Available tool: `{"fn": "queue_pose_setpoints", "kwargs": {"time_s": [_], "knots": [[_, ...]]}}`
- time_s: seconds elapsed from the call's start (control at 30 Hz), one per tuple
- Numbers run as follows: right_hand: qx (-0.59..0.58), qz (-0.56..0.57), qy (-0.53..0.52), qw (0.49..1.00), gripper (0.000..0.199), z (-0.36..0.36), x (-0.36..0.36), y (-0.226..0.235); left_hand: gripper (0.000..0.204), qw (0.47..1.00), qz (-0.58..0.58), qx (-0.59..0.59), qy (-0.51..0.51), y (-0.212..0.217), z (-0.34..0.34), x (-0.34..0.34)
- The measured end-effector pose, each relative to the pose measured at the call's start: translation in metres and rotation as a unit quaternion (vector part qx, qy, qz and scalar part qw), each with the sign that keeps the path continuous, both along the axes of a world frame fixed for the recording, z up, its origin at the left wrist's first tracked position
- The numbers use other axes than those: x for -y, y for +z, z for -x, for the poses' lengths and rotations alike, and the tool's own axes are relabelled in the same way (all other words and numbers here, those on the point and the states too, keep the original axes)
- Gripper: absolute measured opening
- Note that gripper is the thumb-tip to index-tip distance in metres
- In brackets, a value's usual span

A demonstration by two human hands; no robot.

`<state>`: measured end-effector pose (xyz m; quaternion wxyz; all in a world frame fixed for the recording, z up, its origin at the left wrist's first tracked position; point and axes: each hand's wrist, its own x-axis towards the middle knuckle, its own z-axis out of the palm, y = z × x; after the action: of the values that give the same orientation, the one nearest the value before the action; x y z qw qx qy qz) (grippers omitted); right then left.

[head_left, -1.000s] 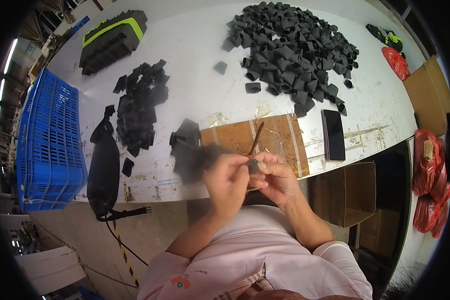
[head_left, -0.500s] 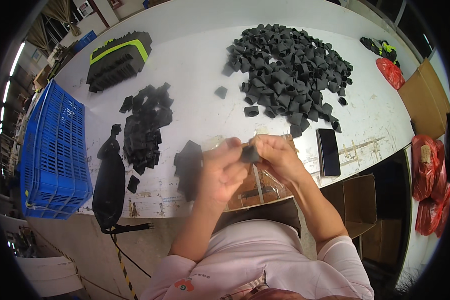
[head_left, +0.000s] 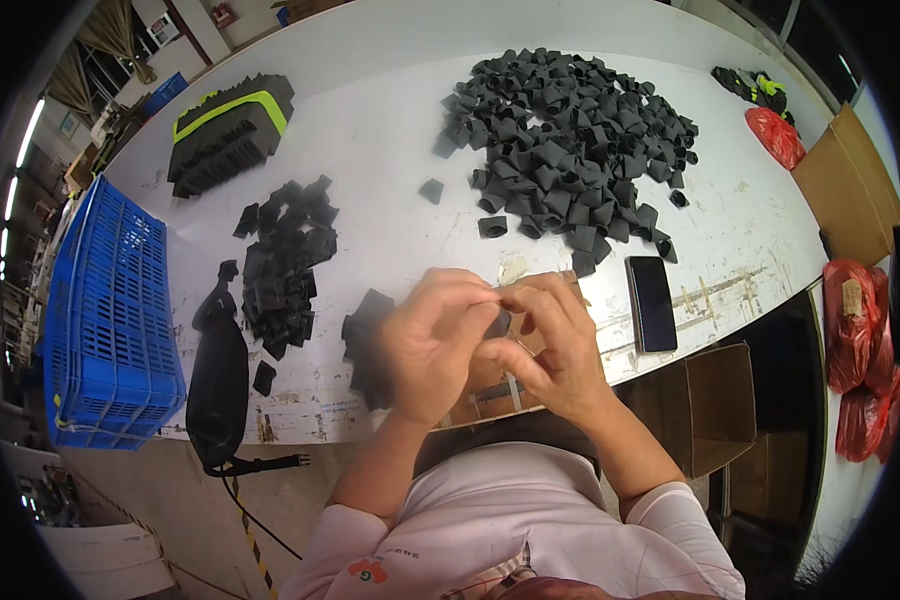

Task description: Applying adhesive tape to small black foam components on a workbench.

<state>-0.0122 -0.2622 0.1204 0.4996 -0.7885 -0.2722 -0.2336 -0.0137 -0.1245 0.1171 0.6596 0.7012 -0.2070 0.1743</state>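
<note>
My left hand [head_left: 435, 345] and my right hand [head_left: 558, 345] meet above the table's near edge, fingertips pinched together. Between them shows part of a small black fabric piece [head_left: 501, 322]; the fingers cover most of it. Below the hands lies a brown taped board [head_left: 495, 398]. Close to my left hand is a stack of black pieces [head_left: 363, 345], partly hidden by it. Farther left lies a heap of flat black pieces [head_left: 285, 260]. A large pile of black fabric loops [head_left: 570, 140] spreads over the table's far middle.
At the left stand a blue plastic crate [head_left: 115, 320] and a black pouch with a strap [head_left: 218, 380]. A black bundle with a yellow-green band [head_left: 232, 135] sits far left. To the right are a phone [head_left: 652, 305], cardboard [head_left: 848, 185] and red plastic bags [head_left: 855, 335].
Both hands have turned and drawn closer, and now hide more of the black piece. My right fingers have spread and curved, with the thumb stretched toward the left hand. The view has shifted slightly.
</note>
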Motion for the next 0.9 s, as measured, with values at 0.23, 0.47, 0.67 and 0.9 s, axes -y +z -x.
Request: {"fn": "queue_pose_setpoints", "kwargs": {"time_s": [0.23, 0.47, 0.67, 0.9], "knots": [[0.041, 0.01, -0.038, 0.998, 0.021, -0.001, -0.008, 0.01, 0.012, 0.927, 0.355, -0.121, 0.029, -0.006, 0.006, 0.003], [0.04, -0.045, -0.004, 0.998, 0.014, -0.008, -0.007, -0.006, 0.009, 0.95, 0.296, -0.091, 0.048, -0.019, 0.012, 0.002], [0.048, -0.021, -0.013, 0.999, 0.012, -0.008, -0.007, -0.007, 0.01, 0.964, 0.25, -0.079, 0.054, -0.018, 0.012, -0.003], [-0.303, -0.238, 0.203, 0.9, 0.011, -0.017, 0.007, -0.005, 0.008, 0.998, -0.036, 0.023, 0.05, 0.009, 0.0, -0.009]]}}
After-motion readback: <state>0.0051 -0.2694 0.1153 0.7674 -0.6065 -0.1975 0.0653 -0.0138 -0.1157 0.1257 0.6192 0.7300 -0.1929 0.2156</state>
